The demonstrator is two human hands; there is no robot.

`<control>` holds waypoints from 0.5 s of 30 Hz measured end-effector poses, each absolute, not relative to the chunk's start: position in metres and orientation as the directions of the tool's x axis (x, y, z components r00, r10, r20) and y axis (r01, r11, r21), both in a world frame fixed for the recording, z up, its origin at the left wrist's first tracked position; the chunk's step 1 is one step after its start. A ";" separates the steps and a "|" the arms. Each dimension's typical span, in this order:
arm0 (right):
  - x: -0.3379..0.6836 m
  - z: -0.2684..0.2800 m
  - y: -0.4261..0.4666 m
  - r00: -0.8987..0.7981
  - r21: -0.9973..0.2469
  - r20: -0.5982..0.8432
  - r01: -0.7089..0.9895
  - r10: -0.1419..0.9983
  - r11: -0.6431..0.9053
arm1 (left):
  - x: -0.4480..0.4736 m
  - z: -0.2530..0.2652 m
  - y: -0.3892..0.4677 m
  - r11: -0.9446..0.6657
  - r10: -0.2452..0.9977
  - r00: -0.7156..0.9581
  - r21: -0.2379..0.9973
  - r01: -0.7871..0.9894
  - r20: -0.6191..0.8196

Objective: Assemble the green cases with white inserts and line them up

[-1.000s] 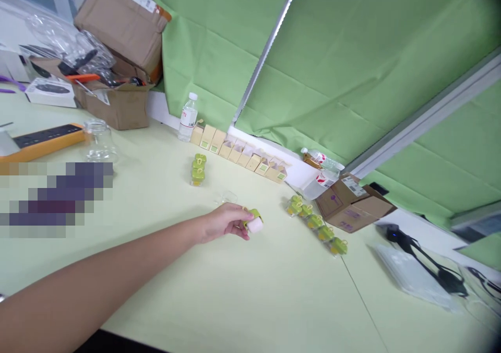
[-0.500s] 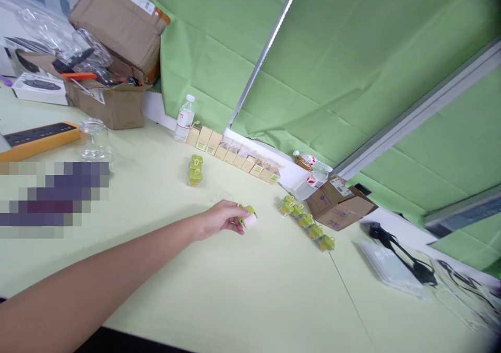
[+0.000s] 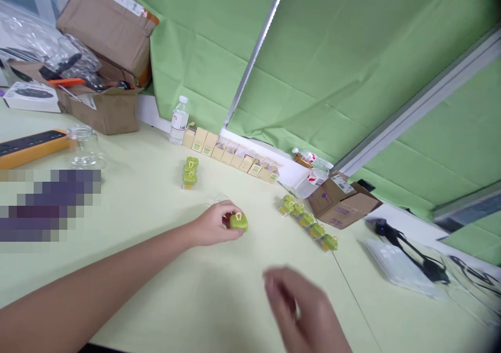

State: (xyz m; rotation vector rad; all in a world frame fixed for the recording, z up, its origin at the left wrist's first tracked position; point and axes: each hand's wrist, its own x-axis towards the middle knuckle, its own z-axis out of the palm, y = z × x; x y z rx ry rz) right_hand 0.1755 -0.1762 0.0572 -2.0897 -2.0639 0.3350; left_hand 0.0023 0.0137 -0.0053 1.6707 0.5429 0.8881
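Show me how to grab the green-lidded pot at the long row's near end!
Probably pinch the lid by its sides, across the row, coming from above: the pot stands upright, lid on top, and the next pot crowds only its far side.

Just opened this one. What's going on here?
A person's left hand grips a green-topped piece near the middle of the table. The right hand, blurred, is nearer the camera, apart from the piece; whether it holds anything is unclear. Five green-topped tubs line up to the right, a shorter row sits farther left, and cartons stand along the back.
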 end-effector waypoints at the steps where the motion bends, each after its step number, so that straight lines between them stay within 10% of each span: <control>1: 0.176 0.060 -0.153 0.020 -0.383 0.122 0.923 0.992 0.028 | 0.001 -0.005 0.012 -0.369 0.708 0.630 0.928 -0.056 0.320; 6: 0.173 0.032 -0.069 -0.053 -0.668 0.469 0.632 0.881 0.393 | -0.001 -0.001 0.004 -0.545 0.604 0.700 0.839 0.012 0.382; 15: 0.183 -0.001 -0.069 -0.098 -0.768 0.384 0.518 0.918 0.377 | 0.003 -0.009 0.006 -0.564 0.576 0.748 0.823 0.071 0.330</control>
